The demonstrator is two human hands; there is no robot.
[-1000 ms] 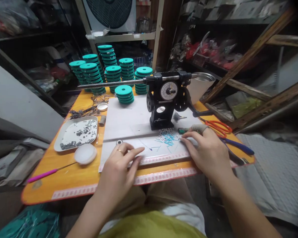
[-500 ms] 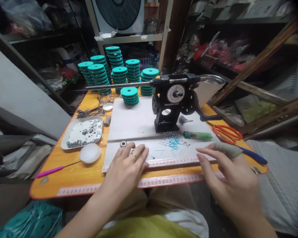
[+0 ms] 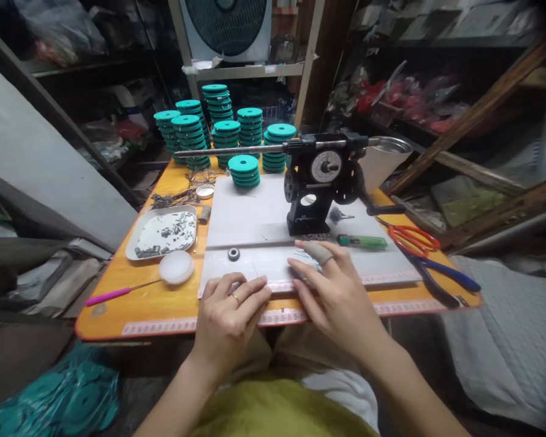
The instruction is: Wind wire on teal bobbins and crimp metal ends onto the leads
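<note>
My left hand [image 3: 232, 306] rests at the front edge of the white board [image 3: 246, 212], fingers bent and fingertips together. A fine line shows just beyond its fingertips; what they pinch is too small to make out. My right hand [image 3: 341, 291], a grey cover [image 3: 319, 252] on one finger, hovers with fingers apart over the blue slivers [image 3: 302, 254], hiding most of them. Left of it lies a small black ring [image 3: 233, 254]. Behind the hands stands a black hand-cranked winder [image 3: 316, 194] with a dial and a long threaded rod.
Stacks of green spools [image 3: 244, 173] stand at the back. To the left are a white tray [image 3: 139, 233] of grey bits, a round white lid [image 3: 176, 267] and a pink-handled hook [image 3: 109, 297]. On the right lie a green cutter [image 3: 364, 242], red-handled scissors [image 3: 414, 240] and blue-handled pliers [image 3: 452, 276].
My right hand has moved left from the board's right edge to over the blue slivers. My left hand has drawn its fingers together at the board's front edge. The view has shifted slightly.
</note>
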